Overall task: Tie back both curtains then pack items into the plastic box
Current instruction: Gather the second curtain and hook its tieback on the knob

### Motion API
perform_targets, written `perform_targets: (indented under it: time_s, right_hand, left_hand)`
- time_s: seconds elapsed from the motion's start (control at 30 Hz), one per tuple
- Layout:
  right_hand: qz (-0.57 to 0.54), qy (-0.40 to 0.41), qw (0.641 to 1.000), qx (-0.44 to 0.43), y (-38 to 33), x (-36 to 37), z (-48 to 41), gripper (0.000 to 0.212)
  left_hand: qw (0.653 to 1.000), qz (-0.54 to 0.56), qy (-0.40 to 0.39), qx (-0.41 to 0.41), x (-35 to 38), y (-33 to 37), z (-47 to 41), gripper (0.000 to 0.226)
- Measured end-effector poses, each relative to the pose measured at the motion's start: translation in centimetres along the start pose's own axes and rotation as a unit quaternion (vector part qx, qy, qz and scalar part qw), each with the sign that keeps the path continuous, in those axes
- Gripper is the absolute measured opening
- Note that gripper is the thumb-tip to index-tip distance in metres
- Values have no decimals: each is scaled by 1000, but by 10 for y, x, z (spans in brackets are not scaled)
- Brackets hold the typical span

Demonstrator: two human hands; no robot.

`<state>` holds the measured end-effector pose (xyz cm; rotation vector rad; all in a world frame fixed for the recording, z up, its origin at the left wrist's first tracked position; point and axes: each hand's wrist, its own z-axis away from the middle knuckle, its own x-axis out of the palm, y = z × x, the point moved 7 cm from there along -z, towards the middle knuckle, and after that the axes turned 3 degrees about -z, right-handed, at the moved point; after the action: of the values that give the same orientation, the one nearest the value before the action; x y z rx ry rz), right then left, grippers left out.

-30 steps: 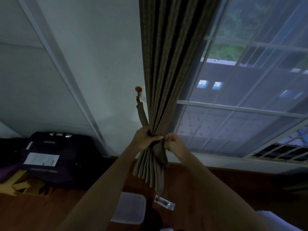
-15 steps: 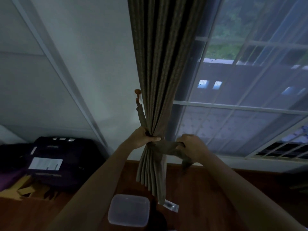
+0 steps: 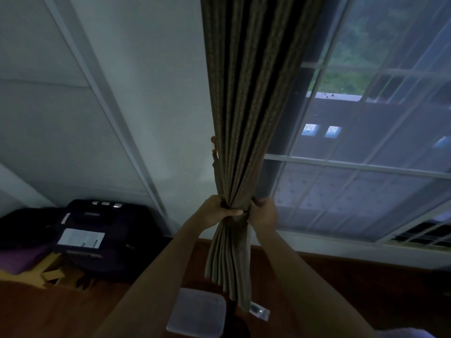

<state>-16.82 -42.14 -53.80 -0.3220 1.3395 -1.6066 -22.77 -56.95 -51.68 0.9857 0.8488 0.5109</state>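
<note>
Head view, dim light, looking down past my forearms.

Far left of my left hand: a dark bag [image 3: 102, 235] on the floor [image 3: 48, 308] against the wall, with a white label [image 3: 81, 238] on its top. A purple cloth [image 3: 22, 259] lies just left of it.

Above my left hand: a small round wall knob [image 3: 213, 139], half hidden by the curtain's edge.

Left hand [image 3: 217, 212]: fingers curled tight round the gathered curtain [image 3: 246, 118] from its left side, thumb laid across the front of the bunch. Firm grip, no slack showing.

The curtain hangs straight down from the top of frame and is pinched to a narrow waist between my two hands. Below them the pleats fan out again and reach nearly to the floor.

Between thumb and right hand: a darker strip [image 3: 240, 217] crosses the bunch. Probably the tie-back band, but it is too dark to be sure.

Right hand [image 3: 262, 213]: level with the left and almost touching it, fingers closed on the right side of the same bunch. The fingertips are out of sight behind the fabric.

Below both hands, on the floor: the plastic box [image 3: 197, 311] with its pale lid on, just left of the curtain's hem. A small clear packet [image 3: 259, 311] lies just right of the box, under the hem.

Right of my right hand: the window [image 3: 366, 191], with a white frame and crossbars.
</note>
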Motion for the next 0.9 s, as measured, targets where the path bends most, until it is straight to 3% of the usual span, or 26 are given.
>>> perform_targets:
  time_s: [0.07, 0.13, 0.23, 0.27, 0.33, 0.4, 0.5, 0.6, 0.7, 0.8, 0.9]
  right_hand:
    - [-39, -17, 999, 30, 9, 11, 14, 22]
    - [-130, -52, 990, 1, 3, 20, 26, 26]
    - [-260, -130, 957, 10, -9, 29, 37, 29]
    - [-277, -158, 948, 12, -11, 31, 40, 31]
    - [-268, -215, 939, 1, -12, 33, 38, 54]
    - [-219, -248, 943, -38, -17, 31, 39, 61]
    - [-180, -252, 948, -73, -20, 29, 35, 55]
    - [-159, -275, 944, -87, -19, 29, 29, 57]
    - [-131, -287, 945, -85, -16, 33, 29, 58]
    - [-114, -290, 946, -87, -14, 35, 29, 58]
    - [-89, -279, 951, -94, -14, 34, 27, 56]
  left_hand:
    - [1000, 0, 5, -3, -1, -3, -1, 50]
    - [1000, 18, 5, -14, -2, -5, -1, 47]
    - [988, 136, -9, -71, -3, -9, -1, 26]
    - [978, 184, -1, -99, -4, -13, -1, 18]
    - [958, 255, 26, -126, -9, -19, 0, 13]
    - [960, 253, 35, -115, -8, -17, 1, 14]
    - [976, 203, 29, -77, -7, -7, 0, 29]
    - [997, 69, 14, -26, -15, 3, -7, 50]
    - [995, -93, -29, -17, -22, 13, -7, 23]
    - [982, -182, -57, 5, -31, 23, -9, 37]
    - [959, -266, -19, 98, -37, 33, -9, 34]
